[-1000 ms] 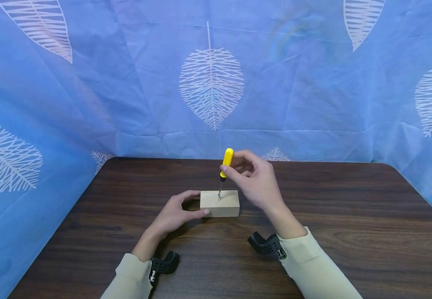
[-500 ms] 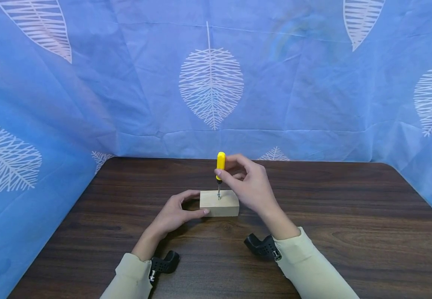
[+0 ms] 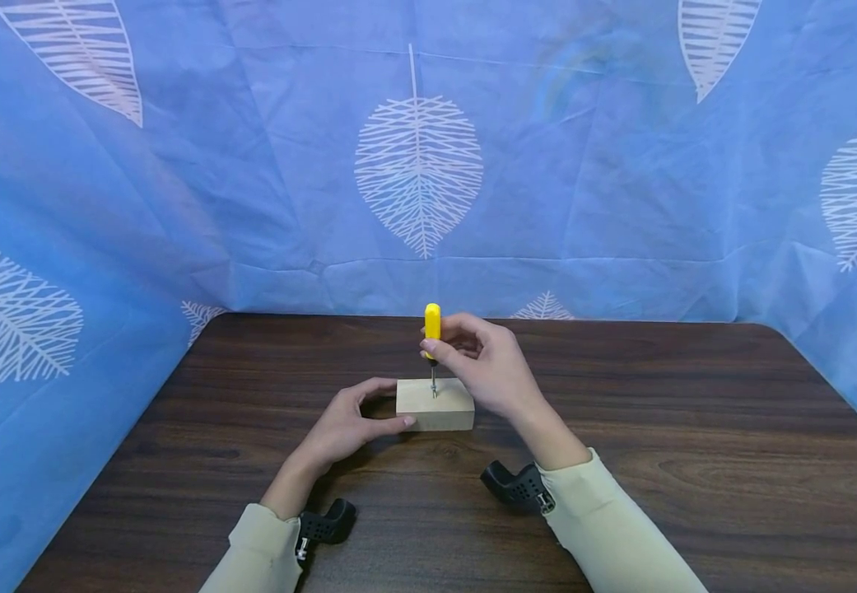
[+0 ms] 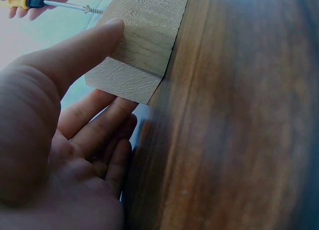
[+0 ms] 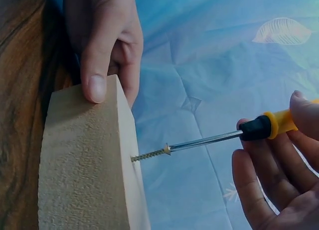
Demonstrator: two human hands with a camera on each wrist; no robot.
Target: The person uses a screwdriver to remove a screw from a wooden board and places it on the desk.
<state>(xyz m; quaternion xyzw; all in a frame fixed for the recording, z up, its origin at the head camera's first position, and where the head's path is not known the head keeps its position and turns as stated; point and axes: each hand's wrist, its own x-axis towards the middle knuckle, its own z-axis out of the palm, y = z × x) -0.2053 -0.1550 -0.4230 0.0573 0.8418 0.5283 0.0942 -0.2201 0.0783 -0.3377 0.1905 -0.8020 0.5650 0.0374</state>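
Note:
A pale wooden block (image 3: 416, 399) lies flat on the table. The left hand (image 3: 342, 422) grips its left end, thumb on the near face and fingers at the far side. From the block's top stands a screw (image 5: 149, 155), its tip in the wood and most of its thread showing. The right hand (image 3: 498, 366) pinches the yellow handle of a screwdriver (image 3: 432, 321) between thumb and fingers. In the right wrist view the screwdriver's shaft meets the screw head, nearly in line with it. The left wrist view shows the block (image 4: 149, 36) between thumb and fingers.
The dark wood-grain table (image 3: 658, 428) runs out on all sides of the block. Behind it hangs a blue cloth (image 3: 584, 181) with white leaf prints. Black camera mounts (image 3: 328, 521) sit at both wrists.
The screwdriver has swung from a rightward lean to upright over the screw, and the right hand has shifted left and slightly down. The left hand and block stay put.

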